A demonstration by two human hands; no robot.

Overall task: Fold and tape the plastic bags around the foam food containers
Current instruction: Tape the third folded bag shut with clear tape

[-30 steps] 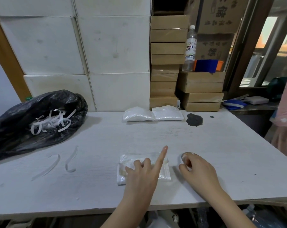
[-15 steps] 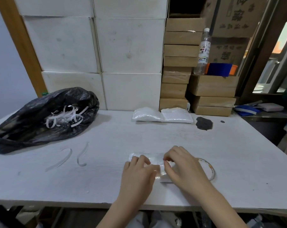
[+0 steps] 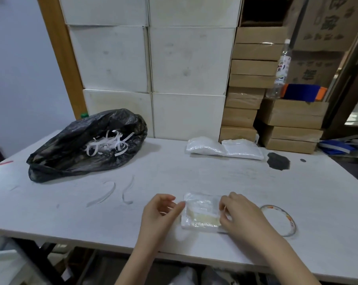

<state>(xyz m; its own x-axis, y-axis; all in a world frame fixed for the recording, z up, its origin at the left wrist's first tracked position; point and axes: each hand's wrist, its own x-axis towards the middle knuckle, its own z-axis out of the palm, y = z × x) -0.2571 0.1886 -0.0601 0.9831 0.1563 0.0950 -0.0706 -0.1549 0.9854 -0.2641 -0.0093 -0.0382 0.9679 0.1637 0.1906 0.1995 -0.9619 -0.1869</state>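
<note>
A small flat white foam container wrapped in a clear plastic bag [image 3: 201, 212] lies on the white table [image 3: 194, 177] near its front edge. My left hand [image 3: 161, 210] is at the package's left edge, fingers curled, with thumb and index fingertip pinching the bag's edge there. At the right edge, my right hand [image 3: 241, 214] has its curled fingers holding the bag against the container. A clear tape roll [image 3: 282, 220] with coloured print lies flat on the table just right of my right hand.
A black bin bag [image 3: 85, 145] holding white strips sits at the left. Two loose white strips [image 3: 104, 194] lie in front of it. Two filled white bags [image 3: 223, 149] rest at the back beside a dark stain [image 3: 277, 160]. Stacked cardboard boxes [image 3: 248, 79] and white foam boxes [image 3: 186, 62] line the back.
My right hand left the tape roll and came onto the package. My left hand slid off the top to the left edge, so the package's middle now shows.
</note>
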